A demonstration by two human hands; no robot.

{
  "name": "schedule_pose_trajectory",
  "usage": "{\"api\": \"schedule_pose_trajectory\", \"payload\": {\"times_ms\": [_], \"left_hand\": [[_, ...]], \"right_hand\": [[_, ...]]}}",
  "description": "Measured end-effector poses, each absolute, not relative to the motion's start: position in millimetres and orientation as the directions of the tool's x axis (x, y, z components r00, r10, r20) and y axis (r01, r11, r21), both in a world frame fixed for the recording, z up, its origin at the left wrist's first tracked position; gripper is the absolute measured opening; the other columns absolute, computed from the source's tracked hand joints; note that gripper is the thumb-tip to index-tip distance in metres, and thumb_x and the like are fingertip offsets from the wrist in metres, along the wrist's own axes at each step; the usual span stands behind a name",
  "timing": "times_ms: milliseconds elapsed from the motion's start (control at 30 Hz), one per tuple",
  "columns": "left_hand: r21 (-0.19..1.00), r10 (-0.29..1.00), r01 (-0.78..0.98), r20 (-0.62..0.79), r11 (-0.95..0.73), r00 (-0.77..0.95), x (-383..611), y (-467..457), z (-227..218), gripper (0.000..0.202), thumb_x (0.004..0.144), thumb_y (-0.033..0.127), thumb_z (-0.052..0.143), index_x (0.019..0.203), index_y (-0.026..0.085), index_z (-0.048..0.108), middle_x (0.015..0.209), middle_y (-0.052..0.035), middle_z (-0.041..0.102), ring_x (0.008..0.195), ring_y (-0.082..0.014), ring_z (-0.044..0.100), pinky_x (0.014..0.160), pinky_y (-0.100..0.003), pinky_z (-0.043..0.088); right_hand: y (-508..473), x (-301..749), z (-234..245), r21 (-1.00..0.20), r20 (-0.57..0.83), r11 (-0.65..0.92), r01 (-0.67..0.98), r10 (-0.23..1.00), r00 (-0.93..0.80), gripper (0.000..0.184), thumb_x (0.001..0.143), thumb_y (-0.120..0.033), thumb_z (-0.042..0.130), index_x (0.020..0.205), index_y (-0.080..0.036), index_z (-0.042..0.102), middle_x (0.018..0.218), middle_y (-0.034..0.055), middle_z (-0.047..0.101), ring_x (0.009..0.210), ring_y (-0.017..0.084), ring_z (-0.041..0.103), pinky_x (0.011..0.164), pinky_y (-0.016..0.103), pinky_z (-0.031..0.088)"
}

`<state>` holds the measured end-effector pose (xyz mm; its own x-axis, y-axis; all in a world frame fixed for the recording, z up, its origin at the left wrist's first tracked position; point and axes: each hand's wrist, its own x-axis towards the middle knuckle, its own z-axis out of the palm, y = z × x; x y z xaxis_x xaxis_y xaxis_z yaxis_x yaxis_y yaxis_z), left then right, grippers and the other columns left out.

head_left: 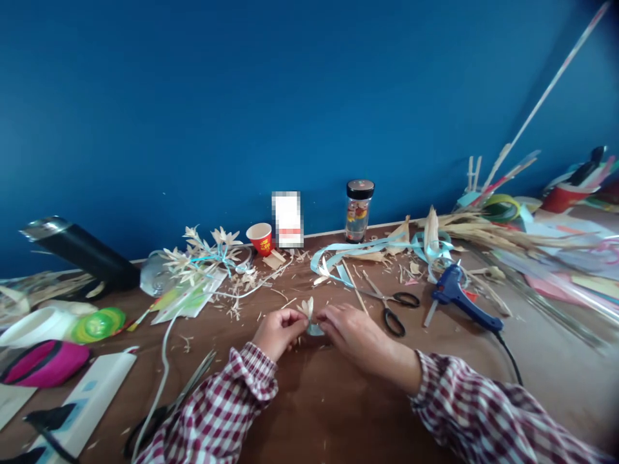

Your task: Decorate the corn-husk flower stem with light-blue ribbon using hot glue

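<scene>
Between my two hands, at the middle of the table, stands a small pale flower (308, 308) that looks made of dried husk, petals upward. My left hand (280, 332) pinches it near its base from the left. Light blue ribbon (315, 329) shows just below the petals, and the closed fingertips of my right hand (355, 335) grip it from the right. The exact finger contact is partly hidden. Beyond my right hand lie black-handled scissors (387, 299) and a blue glue gun (452, 296). A loose length of blue ribbon (333, 247) curls further back.
A bunch of finished-looking husk flowers (207, 254) lies back left, near a red paper cup (262, 239). A lidded jar (358, 212) stands by the blue wall. Dried husks (476, 227) lie right. At left are a black bottle (82, 251), power strip (91, 393) and white cord (165, 361).
</scene>
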<state>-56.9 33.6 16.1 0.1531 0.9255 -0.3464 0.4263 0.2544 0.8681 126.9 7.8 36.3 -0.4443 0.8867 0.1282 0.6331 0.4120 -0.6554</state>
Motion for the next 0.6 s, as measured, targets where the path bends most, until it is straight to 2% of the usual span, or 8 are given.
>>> {"api": "schedule_pose_trajectory", "payload": {"times_ms": [133, 200, 367, 467, 600], "left_hand": [[0.926, 0.931, 0.211, -0.342, 0.312, 0.129, -58.7, 37.0, 15.1, 0.029, 0.059, 0.040, 0.072, 0.067, 0.014, 0.061, 0.041, 0.0081, 0.047, 0.037, -0.0052, 0.039, 0.036, -0.017, 0.030], [0.916, 0.910, 0.100, -0.398, 0.388, 0.117, -58.4, 38.7, 12.9, 0.027, 0.057, 0.034, 0.076, 0.066, 0.013, 0.061, 0.042, 0.0071, 0.051, 0.037, -0.0042, 0.041, 0.036, -0.015, 0.030], [0.830, 0.828, -0.058, -0.543, 0.555, 0.143, -55.5, 37.6, 10.5, 0.023, 0.058, 0.025, 0.078, 0.067, 0.012, 0.061, 0.042, 0.0064, 0.051, 0.036, -0.0033, 0.045, 0.036, -0.012, 0.035], [0.780, 0.787, -0.124, -0.591, 0.614, 0.177, -53.6, 33.6, 13.2, 0.019, 0.063, 0.019, 0.076, 0.075, 0.012, 0.063, 0.046, 0.0055, 0.053, 0.038, -0.0024, 0.046, 0.037, -0.011, 0.039], [0.637, 0.701, -0.295, -0.626, 0.712, 0.341, -52.1, 27.5, 15.3, 0.027, 0.059, 0.014, 0.079, 0.083, 0.008, 0.068, 0.053, 0.0027, 0.056, 0.042, -0.0019, 0.050, 0.040, -0.010, 0.043]], "right_hand": [[20.4, 121.7, 29.6, -0.802, 0.034, 0.279, 0.528, 0.904, -0.427, 0.025, 0.091, -0.023, 0.039, 0.077, -0.018, 0.059, 0.072, 0.0028, 0.062, 0.068, 0.016, 0.056, 0.067, 0.029, 0.042], [22.4, 122.3, 27.6, -0.845, 0.003, 0.235, 0.481, 0.900, -0.435, 0.030, 0.091, -0.023, 0.038, 0.071, -0.018, 0.058, 0.067, 0.0009, 0.060, 0.063, 0.013, 0.054, 0.062, 0.026, 0.042], [22.4, 124.4, 19.3, -0.935, -0.159, 0.000, 0.356, 0.895, -0.417, 0.027, 0.090, -0.025, 0.035, 0.077, -0.017, 0.057, 0.057, -0.0020, 0.055, 0.048, 0.010, 0.051, 0.045, 0.020, 0.041], [22.6, 125.4, 14.5, -0.951, -0.230, -0.116, 0.288, 0.886, -0.403, 0.026, 0.089, -0.025, 0.035, 0.078, -0.016, 0.057, 0.059, -0.0016, 0.054, 0.049, 0.009, 0.051, 0.046, 0.020, 0.044], [23.3, 127.7, 10.8, -0.957, -0.258, -0.176, 0.230, 0.880, -0.398, 0.026, 0.087, -0.027, 0.039, 0.075, -0.016, 0.059, 0.062, -0.0007, 0.054, 0.052, 0.009, 0.049, 0.049, 0.020, 0.044]]}}
